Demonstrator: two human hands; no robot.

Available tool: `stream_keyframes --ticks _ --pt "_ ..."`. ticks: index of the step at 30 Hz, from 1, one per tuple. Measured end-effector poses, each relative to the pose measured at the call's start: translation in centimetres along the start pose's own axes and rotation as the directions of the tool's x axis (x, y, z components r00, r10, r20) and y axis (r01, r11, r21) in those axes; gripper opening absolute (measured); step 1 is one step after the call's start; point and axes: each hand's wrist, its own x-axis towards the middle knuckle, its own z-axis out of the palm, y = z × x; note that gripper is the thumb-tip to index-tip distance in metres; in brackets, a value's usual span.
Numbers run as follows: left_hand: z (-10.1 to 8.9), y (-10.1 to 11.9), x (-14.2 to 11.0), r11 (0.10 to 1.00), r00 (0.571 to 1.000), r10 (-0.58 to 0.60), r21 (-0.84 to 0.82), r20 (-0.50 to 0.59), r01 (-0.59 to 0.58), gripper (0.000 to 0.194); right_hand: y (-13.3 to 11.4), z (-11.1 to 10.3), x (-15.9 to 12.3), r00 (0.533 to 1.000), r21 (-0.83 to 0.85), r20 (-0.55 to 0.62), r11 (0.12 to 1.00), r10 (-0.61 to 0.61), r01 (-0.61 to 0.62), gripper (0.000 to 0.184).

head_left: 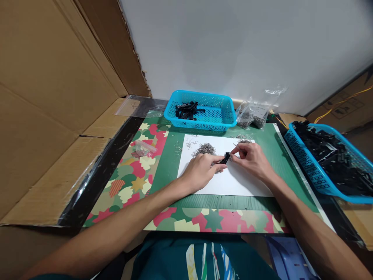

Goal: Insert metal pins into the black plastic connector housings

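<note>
My left hand [200,171] is closed on a small black plastic part [225,158], pinched between thumb and fingers just above a white sheet [215,187]. At the part's right end are the fingertips of my right hand [253,158], which is closed with a thin metal rod-like tool [237,147] sticking out up and to the left. Whether its fingertips also hold a tiny piece is too small to tell. A pile of small metal pieces [205,149] lies behind my left hand. Another small metal heap [244,140] is behind my right hand, partly hidden.
A blue basket [204,125] with some black parts stands at the back. To the right, another blue basket [314,171] is full of black parts. Clear plastic bags [253,115] of small pieces lean near the wall. Cardboard [55,97] walls the left side.
</note>
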Motion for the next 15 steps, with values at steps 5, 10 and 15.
stream_keyframes --ticks 5,10,15 --pt "0.1 -0.3 0.1 0.999 0.999 0.027 0.027 0.016 -0.028 0.033 0.1 0.3 -0.1 0.998 -0.025 -0.026 0.999 -0.049 0.048 0.018" --pt "0.3 -0.5 0.2 0.998 1.000 0.020 0.052 0.013 -0.021 0.034 0.1 0.2 0.0 0.998 -0.003 0.004 0.998 -0.061 0.061 0.022" --pt "0.2 -0.4 0.1 1.000 1.000 0.000 0.029 0.018 0.000 0.035 -0.1 -0.7 0.0 0.996 0.014 0.074 0.999 -0.043 0.042 0.024"
